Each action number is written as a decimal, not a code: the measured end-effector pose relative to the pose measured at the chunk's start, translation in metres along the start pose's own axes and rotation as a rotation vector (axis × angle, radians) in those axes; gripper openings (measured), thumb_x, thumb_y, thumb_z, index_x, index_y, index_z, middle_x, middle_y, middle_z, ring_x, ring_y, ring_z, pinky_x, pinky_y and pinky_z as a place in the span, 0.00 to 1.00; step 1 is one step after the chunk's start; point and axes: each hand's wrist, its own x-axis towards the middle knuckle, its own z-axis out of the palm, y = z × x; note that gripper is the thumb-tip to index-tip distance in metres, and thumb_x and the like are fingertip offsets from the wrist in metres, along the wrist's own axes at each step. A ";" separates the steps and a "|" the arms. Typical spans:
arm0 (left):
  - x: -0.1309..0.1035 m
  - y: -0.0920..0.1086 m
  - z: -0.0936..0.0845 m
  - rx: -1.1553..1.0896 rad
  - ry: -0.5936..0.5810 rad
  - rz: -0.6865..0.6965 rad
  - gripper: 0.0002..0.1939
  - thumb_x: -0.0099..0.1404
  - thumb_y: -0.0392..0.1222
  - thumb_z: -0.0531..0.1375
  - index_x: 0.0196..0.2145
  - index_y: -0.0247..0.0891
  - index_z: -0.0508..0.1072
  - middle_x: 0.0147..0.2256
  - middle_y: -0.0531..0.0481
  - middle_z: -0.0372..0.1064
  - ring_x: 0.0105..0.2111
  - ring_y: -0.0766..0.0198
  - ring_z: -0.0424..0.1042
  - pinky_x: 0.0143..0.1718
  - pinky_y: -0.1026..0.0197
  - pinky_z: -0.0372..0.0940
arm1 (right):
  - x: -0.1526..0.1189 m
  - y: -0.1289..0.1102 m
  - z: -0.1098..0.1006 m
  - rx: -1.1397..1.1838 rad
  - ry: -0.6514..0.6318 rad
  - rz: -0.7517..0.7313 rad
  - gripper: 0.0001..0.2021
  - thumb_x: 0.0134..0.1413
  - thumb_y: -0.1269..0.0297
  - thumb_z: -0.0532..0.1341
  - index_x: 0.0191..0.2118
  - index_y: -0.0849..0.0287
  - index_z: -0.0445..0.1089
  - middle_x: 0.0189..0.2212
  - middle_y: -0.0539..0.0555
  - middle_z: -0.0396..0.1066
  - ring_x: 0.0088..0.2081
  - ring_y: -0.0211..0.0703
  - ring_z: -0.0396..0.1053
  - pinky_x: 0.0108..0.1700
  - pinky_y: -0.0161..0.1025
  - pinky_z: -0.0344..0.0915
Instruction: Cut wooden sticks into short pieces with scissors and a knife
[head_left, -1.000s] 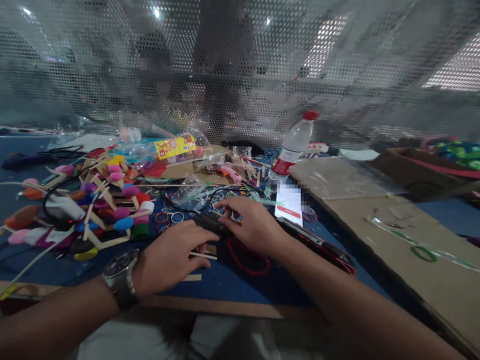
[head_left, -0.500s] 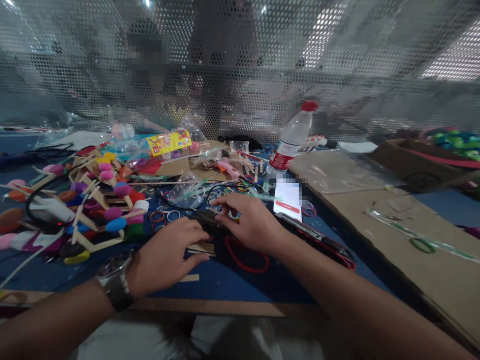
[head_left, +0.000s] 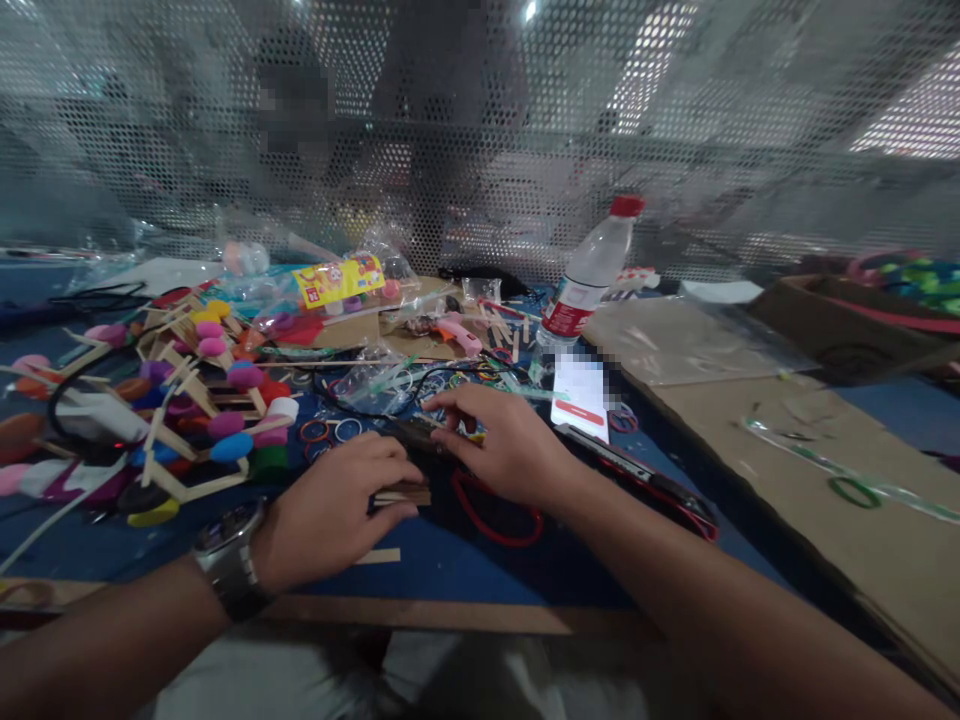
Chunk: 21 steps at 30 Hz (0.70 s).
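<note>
My left hand (head_left: 337, 510), with a watch (head_left: 232, 560) on its wrist, rests beside a small stack of wooden sticks (head_left: 405, 495), thumb and fingers apart. My right hand (head_left: 502, 440) is bent over a dark object (head_left: 420, 436) between the hands; its thumb and forefinger curl toward each other, and what is between them is too small to make out. A red cord loop (head_left: 499, 525) lies under my right wrist. One loose flat stick (head_left: 379, 556) lies nearer the table's front edge.
Colourful stick-and-pad pieces (head_left: 202, 400) crowd the left. Behind are a pink glue gun (head_left: 459, 335), a yellow-labelled bag (head_left: 341, 281) and a red-capped bottle (head_left: 589, 270). A lit phone (head_left: 579, 395) and cardboard (head_left: 757, 450) are on the right. A mesh screen (head_left: 480, 130) stands behind.
The view has shifted slightly. Both hands keep nearly the same pose and place, and the objects around them lie as before.
</note>
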 end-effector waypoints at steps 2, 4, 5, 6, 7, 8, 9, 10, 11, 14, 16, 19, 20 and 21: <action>-0.001 -0.001 0.001 0.005 -0.006 0.024 0.08 0.68 0.36 0.60 0.44 0.40 0.78 0.42 0.48 0.73 0.45 0.58 0.69 0.48 0.55 0.65 | 0.000 0.000 0.000 0.001 0.000 -0.002 0.13 0.56 0.75 0.64 0.47 0.61 0.74 0.34 0.55 0.77 0.36 0.46 0.73 0.41 0.43 0.67; -0.001 -0.002 0.002 0.011 -0.008 0.041 0.08 0.69 0.36 0.60 0.42 0.41 0.79 0.42 0.49 0.72 0.44 0.59 0.70 0.48 0.56 0.64 | 0.000 0.000 0.000 0.003 0.000 -0.004 0.13 0.56 0.75 0.64 0.47 0.59 0.74 0.34 0.54 0.77 0.36 0.46 0.73 0.41 0.43 0.67; -0.001 -0.002 0.002 0.011 -0.007 0.044 0.08 0.69 0.36 0.60 0.42 0.41 0.79 0.42 0.49 0.73 0.44 0.59 0.70 0.47 0.56 0.64 | 0.000 0.000 0.000 0.004 0.000 -0.006 0.13 0.56 0.75 0.64 0.47 0.59 0.74 0.34 0.54 0.76 0.36 0.46 0.73 0.41 0.42 0.67; 0.000 -0.003 0.003 0.009 -0.006 0.044 0.08 0.69 0.36 0.59 0.42 0.41 0.79 0.42 0.49 0.73 0.44 0.59 0.70 0.47 0.56 0.64 | 0.000 0.000 0.000 0.005 0.001 -0.008 0.13 0.56 0.75 0.64 0.47 0.58 0.74 0.34 0.54 0.76 0.36 0.46 0.73 0.41 0.42 0.67; 0.000 -0.003 0.003 0.009 -0.004 0.042 0.08 0.69 0.36 0.60 0.42 0.41 0.79 0.42 0.49 0.73 0.44 0.59 0.70 0.47 0.56 0.64 | 0.000 0.000 0.001 0.007 0.000 -0.010 0.13 0.56 0.74 0.64 0.47 0.58 0.74 0.34 0.54 0.76 0.36 0.46 0.73 0.41 0.42 0.67; 0.000 -0.003 0.003 0.007 -0.001 0.041 0.08 0.69 0.36 0.60 0.42 0.41 0.79 0.42 0.49 0.73 0.44 0.59 0.70 0.47 0.56 0.64 | 0.000 0.000 0.001 0.009 -0.001 -0.013 0.13 0.56 0.74 0.64 0.47 0.59 0.74 0.33 0.54 0.76 0.36 0.46 0.73 0.41 0.42 0.67; 0.000 -0.002 0.002 0.006 0.001 0.038 0.08 0.69 0.36 0.60 0.43 0.41 0.79 0.42 0.49 0.73 0.44 0.59 0.70 0.47 0.56 0.64 | 0.000 0.000 0.001 0.011 -0.002 -0.014 0.12 0.56 0.74 0.64 0.47 0.59 0.74 0.33 0.54 0.76 0.36 0.46 0.73 0.41 0.42 0.67; 0.000 -0.002 0.002 0.005 0.001 0.034 0.08 0.69 0.36 0.60 0.43 0.41 0.79 0.41 0.49 0.73 0.44 0.59 0.70 0.47 0.56 0.64 | 0.000 0.000 0.001 0.013 -0.004 -0.016 0.12 0.57 0.74 0.64 0.47 0.60 0.74 0.33 0.54 0.76 0.36 0.46 0.73 0.41 0.42 0.67; 0.000 -0.001 0.002 0.003 0.002 0.031 0.08 0.68 0.36 0.60 0.43 0.40 0.78 0.41 0.49 0.73 0.44 0.59 0.70 0.47 0.56 0.64 | 0.000 0.000 0.001 0.017 -0.005 -0.016 0.12 0.57 0.74 0.64 0.47 0.60 0.74 0.33 0.54 0.76 0.36 0.46 0.73 0.41 0.42 0.67; -0.001 0.001 0.001 0.005 0.001 0.019 0.08 0.68 0.35 0.60 0.44 0.39 0.77 0.41 0.48 0.72 0.44 0.58 0.70 0.47 0.55 0.65 | 0.000 -0.001 0.000 0.034 -0.011 -0.006 0.12 0.57 0.73 0.63 0.47 0.60 0.73 0.33 0.54 0.75 0.35 0.46 0.72 0.41 0.42 0.66; -0.002 0.002 0.001 0.016 0.004 0.009 0.09 0.67 0.35 0.60 0.45 0.38 0.76 0.42 0.47 0.72 0.44 0.57 0.70 0.48 0.54 0.65 | -0.001 -0.001 0.000 0.054 -0.014 0.012 0.13 0.57 0.73 0.63 0.48 0.58 0.72 0.33 0.53 0.75 0.34 0.45 0.71 0.40 0.42 0.65; -0.003 0.002 0.001 0.023 0.008 -0.006 0.08 0.67 0.35 0.60 0.44 0.38 0.76 0.43 0.46 0.72 0.45 0.56 0.70 0.48 0.53 0.65 | -0.003 -0.003 0.000 0.104 -0.011 0.057 0.17 0.57 0.73 0.61 0.52 0.57 0.68 0.32 0.51 0.72 0.31 0.43 0.69 0.37 0.40 0.64; -0.003 0.001 0.001 0.020 0.009 -0.010 0.08 0.68 0.35 0.60 0.44 0.38 0.76 0.43 0.46 0.72 0.45 0.56 0.70 0.48 0.54 0.65 | -0.004 -0.004 0.000 0.128 -0.007 0.073 0.17 0.57 0.73 0.60 0.52 0.57 0.66 0.31 0.50 0.72 0.30 0.42 0.69 0.36 0.40 0.64; -0.003 0.001 0.001 0.015 0.012 -0.010 0.08 0.67 0.36 0.60 0.44 0.38 0.76 0.43 0.46 0.72 0.45 0.56 0.69 0.47 0.54 0.65 | -0.004 -0.005 0.000 0.155 -0.004 0.087 0.17 0.57 0.73 0.60 0.52 0.57 0.65 0.31 0.49 0.71 0.29 0.42 0.68 0.36 0.40 0.64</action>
